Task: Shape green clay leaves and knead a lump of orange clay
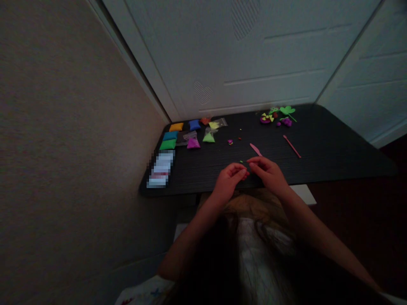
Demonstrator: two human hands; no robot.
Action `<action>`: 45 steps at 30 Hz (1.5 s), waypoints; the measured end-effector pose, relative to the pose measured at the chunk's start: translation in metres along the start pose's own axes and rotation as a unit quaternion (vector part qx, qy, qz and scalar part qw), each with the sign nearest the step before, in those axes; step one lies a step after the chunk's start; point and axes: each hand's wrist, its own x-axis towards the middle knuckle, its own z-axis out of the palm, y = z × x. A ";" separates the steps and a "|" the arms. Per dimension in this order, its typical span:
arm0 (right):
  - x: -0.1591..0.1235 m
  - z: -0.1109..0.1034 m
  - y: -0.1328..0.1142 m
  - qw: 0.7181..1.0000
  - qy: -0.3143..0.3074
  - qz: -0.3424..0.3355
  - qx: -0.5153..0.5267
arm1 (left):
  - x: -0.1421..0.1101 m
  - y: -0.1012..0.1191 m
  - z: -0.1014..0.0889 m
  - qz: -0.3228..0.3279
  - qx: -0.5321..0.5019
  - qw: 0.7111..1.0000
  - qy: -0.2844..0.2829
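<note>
Well, a pink knife [255,148] (slim).

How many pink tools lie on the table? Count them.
2: the pink knife just beyond the right hand, and the pink stick farther right.

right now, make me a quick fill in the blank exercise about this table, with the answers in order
The bag nearest the pixelated rectangle is coloured ____.
The pink knife lies by the fingers of the person's ____ hand.
As the camera sees it, the magenta bag lies to the ____ of that knife.
The leaf-shaped piece near the far edge is coloured ____.

Missing words: green; right; left; green
</note>
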 end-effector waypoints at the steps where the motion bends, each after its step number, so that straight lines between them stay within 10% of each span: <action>1: 0.000 0.000 0.000 1.000 0.000 0.000 0.002 | 0.000 0.000 0.000 -0.002 0.000 1.000 -0.001; 45: -0.001 0.000 0.000 1.000 0.000 -0.003 -0.004 | -0.001 -0.002 0.000 0.014 0.002 1.000 -0.002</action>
